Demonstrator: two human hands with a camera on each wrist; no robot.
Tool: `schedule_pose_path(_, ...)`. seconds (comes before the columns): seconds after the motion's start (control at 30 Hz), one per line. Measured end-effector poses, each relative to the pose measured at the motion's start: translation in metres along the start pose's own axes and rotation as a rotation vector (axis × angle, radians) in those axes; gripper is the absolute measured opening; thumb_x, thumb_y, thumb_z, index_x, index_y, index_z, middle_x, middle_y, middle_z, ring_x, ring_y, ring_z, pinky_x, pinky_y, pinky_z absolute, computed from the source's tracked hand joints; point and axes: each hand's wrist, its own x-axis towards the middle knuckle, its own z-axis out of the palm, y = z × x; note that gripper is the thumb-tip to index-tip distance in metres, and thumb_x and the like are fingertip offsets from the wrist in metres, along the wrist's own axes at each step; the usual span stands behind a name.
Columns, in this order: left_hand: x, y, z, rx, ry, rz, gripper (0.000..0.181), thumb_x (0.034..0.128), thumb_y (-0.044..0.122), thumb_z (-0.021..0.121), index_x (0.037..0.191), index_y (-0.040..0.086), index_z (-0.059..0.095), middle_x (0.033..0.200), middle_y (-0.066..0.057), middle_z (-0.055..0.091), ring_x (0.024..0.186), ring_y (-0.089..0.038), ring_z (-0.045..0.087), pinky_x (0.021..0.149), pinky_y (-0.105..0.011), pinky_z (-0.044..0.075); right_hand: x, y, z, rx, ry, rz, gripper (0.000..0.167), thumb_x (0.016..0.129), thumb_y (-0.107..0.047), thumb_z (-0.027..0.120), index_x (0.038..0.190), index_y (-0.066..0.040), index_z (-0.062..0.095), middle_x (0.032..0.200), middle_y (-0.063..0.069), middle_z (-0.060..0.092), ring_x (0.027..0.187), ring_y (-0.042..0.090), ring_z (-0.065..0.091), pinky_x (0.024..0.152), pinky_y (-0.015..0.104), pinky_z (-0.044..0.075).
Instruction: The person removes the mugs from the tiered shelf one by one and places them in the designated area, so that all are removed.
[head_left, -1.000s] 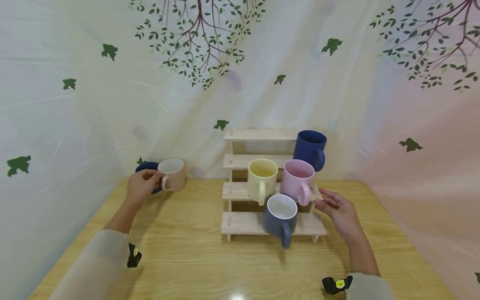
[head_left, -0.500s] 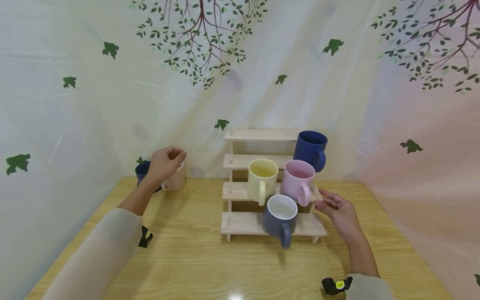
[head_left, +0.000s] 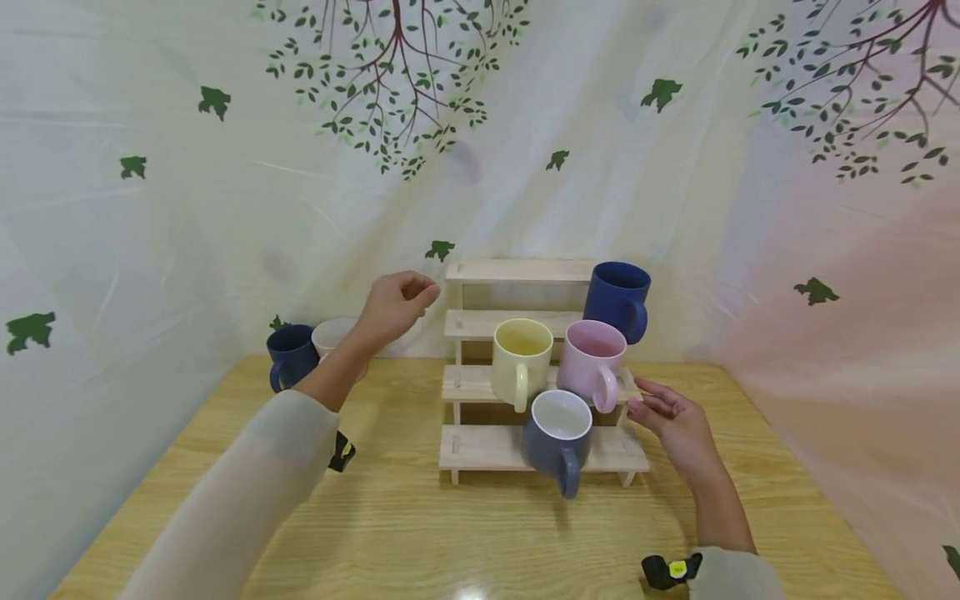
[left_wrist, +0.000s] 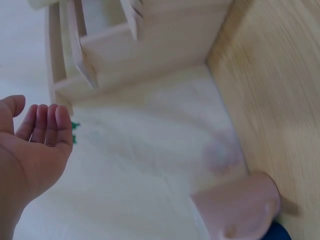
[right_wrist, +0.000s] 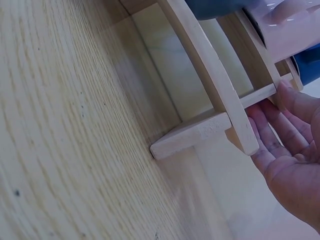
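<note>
The left hand (head_left: 397,307), empty with fingers loosely curled, hangs just left of the wooden rack (head_left: 480,450); the right hand (head_left: 678,429) pinches its right edge. The rack bears a yellow mug (head_left: 516,375), pink mug (head_left: 587,371), blue mug (head_left: 613,304) and white-lined grey mug (head_left: 551,450); left of it stand a navy mug (head_left: 296,358) and pale mug (left_wrist: 240,210).

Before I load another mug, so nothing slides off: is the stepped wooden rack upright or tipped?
Upright: the stepped wooden rack stands with its front feet on the table, tiers level.
</note>
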Motion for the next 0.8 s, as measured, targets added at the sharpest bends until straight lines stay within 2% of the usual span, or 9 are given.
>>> schedule_pose_path(0.23, 0.008, 0.031, 0.034, -0.046, -0.048, 0.032, 0.023, 0.1026, 0.024, 0.065, 0.113, 0.004, 0.07, 0.1, -0.01, 0.071, 0.088, -0.022, 0.065, 0.076, -0.031, 0.056, -0.001, 0.001, 0.0, 0.011, 0.0, -0.005, 0.059, 0.1, -0.024, 0.069, 0.149, 0.001, 0.048, 0.109, -0.002, 0.075, 0.101, 0.014, 0.074, 0.091, 0.023, 0.056)
schedule_pose_path(0.5, 0.013, 0.06, 0.07, -0.09, -0.094, 0.106, 0.023, 0.102, 0.023, 0.066, 0.113, 0.004, 0.071, 0.103, -0.008, 0.072, 0.095, -0.021, 0.066, 0.084, -0.033, 0.056, 0.0, 0.0, 0.002, 0.015, 0.008, 0.004, 0.059, 0.1, -0.023, 0.069, 0.149, 0.002, 0.047, 0.105, -0.004, 0.076, 0.099, 0.013, 0.074, 0.091, 0.025, 0.057)
schedule_pose_path(0.63, 0.013, 0.074, 0.088, -0.118, -0.131, 0.104, 0.023, 0.1021, 0.026, 0.066, 0.115, 0.006, 0.07, 0.104, -0.006, 0.071, 0.097, -0.02, 0.065, 0.083, -0.03, 0.056, 0.0, -0.001, 0.002, 0.008, 0.001, 0.006, 0.061, 0.099, -0.025, 0.07, 0.15, 0.001, 0.047, 0.107, -0.003, 0.076, 0.099, 0.012, 0.073, 0.091, 0.024, 0.056)
schedule_pose_path(0.8, 0.012, 0.088, 0.108, -0.134, -0.174, 0.135, 0.023, 0.1015, 0.024, 0.067, 0.116, 0.006, 0.071, 0.105, -0.005, 0.072, 0.096, -0.018, 0.066, 0.082, -0.024, 0.055, 0.0, -0.002, 0.002, -0.018, -0.003, 0.002, 0.062, 0.1, -0.028, 0.069, 0.151, -0.001, 0.047, 0.109, -0.003, 0.075, 0.099, 0.009, 0.073, 0.091, 0.024, 0.056)
